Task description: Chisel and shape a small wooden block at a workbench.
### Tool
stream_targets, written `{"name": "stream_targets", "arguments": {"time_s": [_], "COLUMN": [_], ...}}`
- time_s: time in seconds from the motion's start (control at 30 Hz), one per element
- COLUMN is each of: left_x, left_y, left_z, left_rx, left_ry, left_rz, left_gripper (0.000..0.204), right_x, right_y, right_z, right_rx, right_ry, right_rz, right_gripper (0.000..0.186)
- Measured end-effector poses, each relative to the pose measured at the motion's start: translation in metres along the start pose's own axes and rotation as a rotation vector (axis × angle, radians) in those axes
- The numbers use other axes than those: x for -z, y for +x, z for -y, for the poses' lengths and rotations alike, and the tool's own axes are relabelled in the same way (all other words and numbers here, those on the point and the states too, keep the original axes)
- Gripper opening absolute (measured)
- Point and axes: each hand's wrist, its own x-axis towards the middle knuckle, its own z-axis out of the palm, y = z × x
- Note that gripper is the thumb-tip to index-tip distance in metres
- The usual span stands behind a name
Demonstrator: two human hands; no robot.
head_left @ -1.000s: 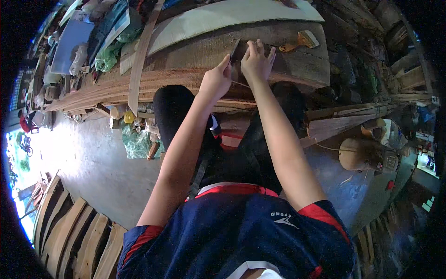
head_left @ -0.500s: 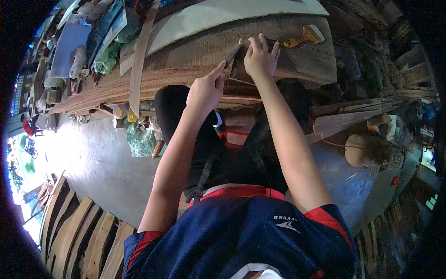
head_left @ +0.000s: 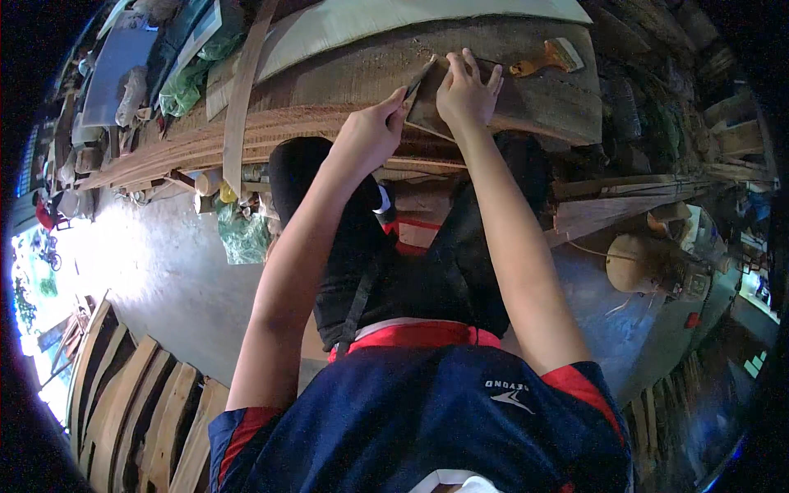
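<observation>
My left hand (head_left: 367, 135) is closed around a narrow grey tool (head_left: 421, 78), possibly a file, slanting up and away to the right. At its far end shows a small pale tip (head_left: 432, 58); whether it belongs to the tool or to a separate piece I cannot tell. Beside it, my right hand (head_left: 468, 97) lies with fingers spread on a thin dark wooden piece (head_left: 429, 115), whose corner points toward me. Both hands are over a thick wooden plank (head_left: 345, 86). To the right of my right hand lies a flat brush (head_left: 549, 57) with an orange-brown handle and pale bristles.
A long pale curved board (head_left: 394, 29) lies along the plank's far side. A narrow wooden strip (head_left: 244, 107) crosses the plank at left. Bags (head_left: 185, 92) and clutter fill the far left. A round brown object (head_left: 633, 263) stands on the floor at right; curved boards (head_left: 144, 411) lean lower left.
The whole view has shifted slightly. My left hand and the grey tool have moved a little against the dark wooden piece; my right hand stays spread on it.
</observation>
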Motion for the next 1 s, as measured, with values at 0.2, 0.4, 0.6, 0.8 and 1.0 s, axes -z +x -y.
{"name": "stream_targets", "arguments": {"time_s": [0.2, 0.4, 0.6, 0.8, 1.0], "left_x": [-0.018, -0.031, -0.036, -0.047, -0.04], "left_y": [0.001, 0.021, 0.01, -0.034, -0.074], "left_z": [-0.003, -0.017, 0.019, 0.024, 0.044], "left_rx": [-0.017, 0.098, 0.029, 0.097, 0.134], "left_ry": [-0.049, 0.054, -0.107, -0.286, -0.263], "left_rz": [-0.094, -0.026, -0.09, -0.091, -0.11], "left_gripper": [0.036, 0.041, 0.039, 0.041, 0.041], "right_x": [0.0, -0.006, 0.002, 0.004, 0.007], "right_y": [0.001, -0.001, -0.006, -0.004, -0.001], "right_z": [0.0, -0.002, 0.011, 0.006, 0.012], "right_rx": [0.012, -0.014, -0.011, -0.02, -0.048], "right_ry": [-0.034, 0.021, 0.038, 0.048, 0.128], "right_rz": [-0.025, -0.046, -0.07, -0.08, -0.109], "right_gripper": [0.036, 0.033, 0.033, 0.03, 0.026]}}
